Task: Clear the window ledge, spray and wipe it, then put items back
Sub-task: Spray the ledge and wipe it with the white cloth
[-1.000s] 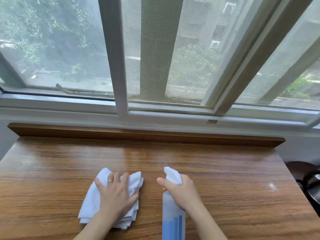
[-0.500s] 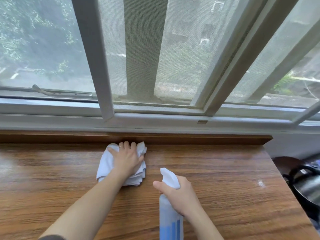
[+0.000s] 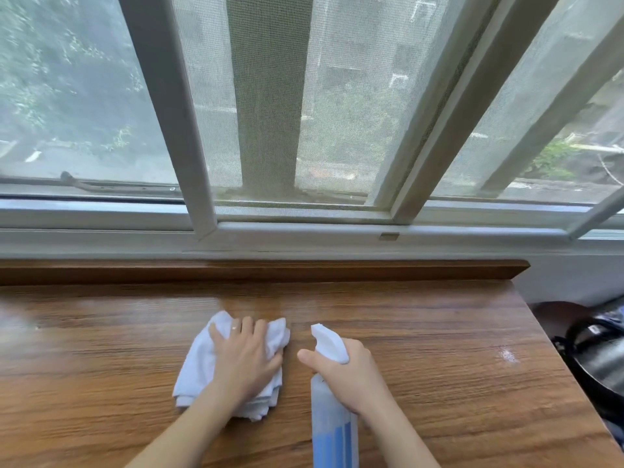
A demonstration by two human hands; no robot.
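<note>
My left hand (image 3: 244, 358) presses flat, fingers spread, on a folded white cloth (image 3: 199, 366) lying on the wooden window ledge (image 3: 439, 349). There is a ring on one finger. To its right my right hand (image 3: 344, 373) grips the neck of a spray bottle (image 3: 332, 430) with a white nozzle and blue liquid, held upright near the ledge's front. The nozzle points away toward the window. The wood behind the cloth has a damp sheen.
A raised wooden strip (image 3: 304, 270) runs along the back of the ledge under the white window frame (image 3: 304, 231). The ledge's right edge drops off beside a dark kettle (image 3: 597, 363). A small wet spot (image 3: 506, 354) glistens at the right.
My left hand pushed the cloth away to the back strip half a second ago and has now drawn it back toward me. The right hand with the bottle has hardly moved.
</note>
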